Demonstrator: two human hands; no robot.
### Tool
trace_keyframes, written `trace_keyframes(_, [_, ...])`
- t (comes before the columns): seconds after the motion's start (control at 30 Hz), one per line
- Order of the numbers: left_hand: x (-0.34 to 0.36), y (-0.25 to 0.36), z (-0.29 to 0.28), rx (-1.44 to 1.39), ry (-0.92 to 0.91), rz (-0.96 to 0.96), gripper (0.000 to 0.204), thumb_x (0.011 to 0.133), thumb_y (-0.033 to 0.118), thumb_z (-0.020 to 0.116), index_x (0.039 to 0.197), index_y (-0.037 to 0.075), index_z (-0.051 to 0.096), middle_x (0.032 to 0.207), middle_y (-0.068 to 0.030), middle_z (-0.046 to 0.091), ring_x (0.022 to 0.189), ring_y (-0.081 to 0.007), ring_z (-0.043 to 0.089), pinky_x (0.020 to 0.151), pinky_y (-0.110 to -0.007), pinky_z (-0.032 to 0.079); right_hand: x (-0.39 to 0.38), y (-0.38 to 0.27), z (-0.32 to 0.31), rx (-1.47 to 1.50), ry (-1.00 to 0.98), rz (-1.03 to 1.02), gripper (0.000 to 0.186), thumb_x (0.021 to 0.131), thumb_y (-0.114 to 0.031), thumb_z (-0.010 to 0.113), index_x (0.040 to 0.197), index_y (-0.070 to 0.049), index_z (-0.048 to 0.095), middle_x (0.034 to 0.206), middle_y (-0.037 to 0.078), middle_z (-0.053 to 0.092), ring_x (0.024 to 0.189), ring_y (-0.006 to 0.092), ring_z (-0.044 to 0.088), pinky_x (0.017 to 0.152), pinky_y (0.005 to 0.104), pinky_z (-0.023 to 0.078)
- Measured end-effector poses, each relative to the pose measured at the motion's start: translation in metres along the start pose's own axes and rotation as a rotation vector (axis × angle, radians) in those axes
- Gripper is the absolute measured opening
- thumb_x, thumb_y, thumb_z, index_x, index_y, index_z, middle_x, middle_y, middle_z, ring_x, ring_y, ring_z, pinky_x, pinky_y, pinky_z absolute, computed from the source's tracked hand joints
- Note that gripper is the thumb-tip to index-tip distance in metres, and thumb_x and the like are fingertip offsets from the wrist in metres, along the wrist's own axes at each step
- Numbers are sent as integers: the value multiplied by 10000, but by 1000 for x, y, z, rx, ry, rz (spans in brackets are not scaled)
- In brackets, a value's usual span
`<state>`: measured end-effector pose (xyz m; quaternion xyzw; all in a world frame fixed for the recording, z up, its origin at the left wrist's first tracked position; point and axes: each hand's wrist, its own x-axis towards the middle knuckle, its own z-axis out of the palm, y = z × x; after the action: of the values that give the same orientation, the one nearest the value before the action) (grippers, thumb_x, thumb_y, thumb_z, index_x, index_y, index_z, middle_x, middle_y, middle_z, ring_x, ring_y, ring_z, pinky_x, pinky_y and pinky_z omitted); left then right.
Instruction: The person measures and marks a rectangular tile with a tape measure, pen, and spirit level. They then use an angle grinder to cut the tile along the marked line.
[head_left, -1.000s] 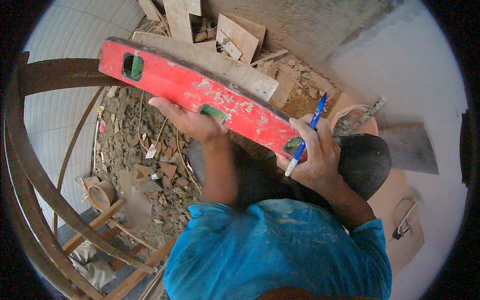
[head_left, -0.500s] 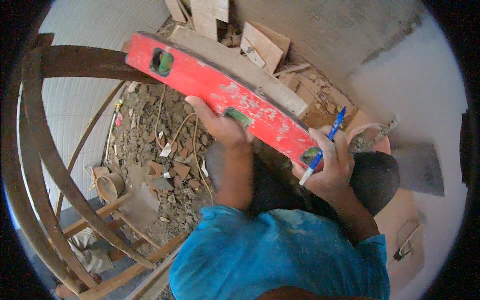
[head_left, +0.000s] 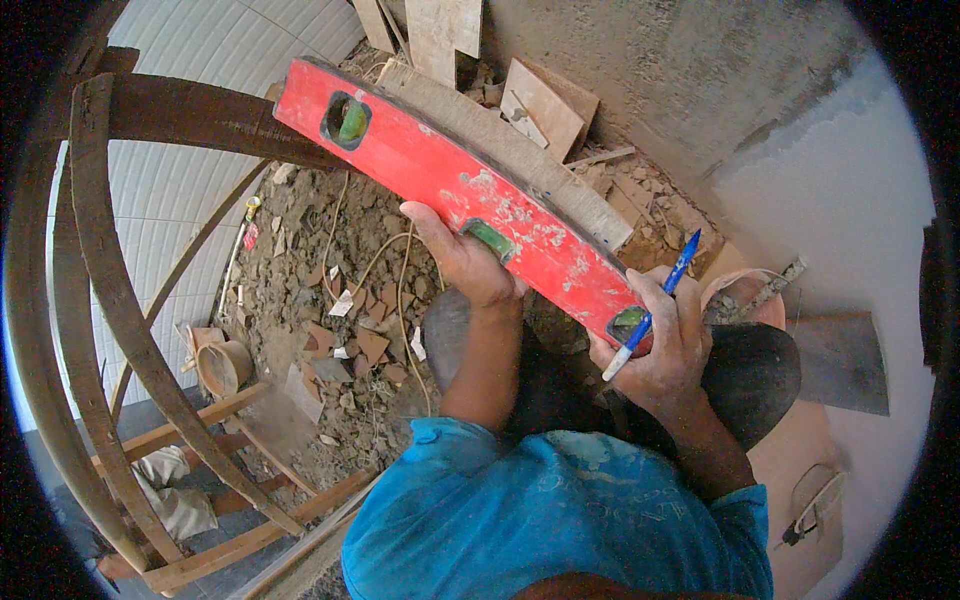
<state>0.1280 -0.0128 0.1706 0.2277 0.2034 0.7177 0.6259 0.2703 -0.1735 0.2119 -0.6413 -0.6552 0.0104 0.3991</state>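
Observation:
A red spirit level, scuffed with pale dried smears, slants across the view from upper left to lower right. Its vials show green. My left hand grips the lower edge near the middle vial, thumb stretched along the red face. At the right end my right hand is closed round the level, and a blue marker pen with a white end is held in the same fingers. Just beyond the level runs a long pale slab or board; whether they touch cannot be told.
Broken tile and rubble cover the ground at left. Curved wooden bars stand at far left, with another person's leg behind. Tile offcuts lean by the wall. A bucket and grey sheet are right.
The whole view has shifted slightly to the right. Both hands keep their hold on the spirit level, and the pen stays in my right hand.

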Motion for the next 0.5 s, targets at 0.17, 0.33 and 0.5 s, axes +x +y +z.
trace_keyframes(0.17, [0,-1,-1,15,-1,24,671,1087,587,373,1531,84,403,1440,-73,556,1258,-229,564,1086,-421,447,2,-2,1,-3,3,3,772,643,-233,914,1327,-72,593,1133,194,599,970,395,673,751,461,596])
trace_keyframes(0.33, [-2,1,2,41,20,28,659,1099,564,361,1539,75,391,1448,-85,550,1261,-230,563,1098,-417,440,0,-3,0,25,-34,25,728,675,-149,890,1309,-18,556,1127,229,591,1001,421,644,819,484,569])
trace_keyframes(0.5, [5,-2,-9,113,14,39,667,1100,569,344,1544,72,384,1457,-82,541,1279,-232,555,1109,-421,433,-5,1,1,19,-47,59,752,652,-144,896,1316,-35,559,1143,215,595,1001,407,648,826,473,572])
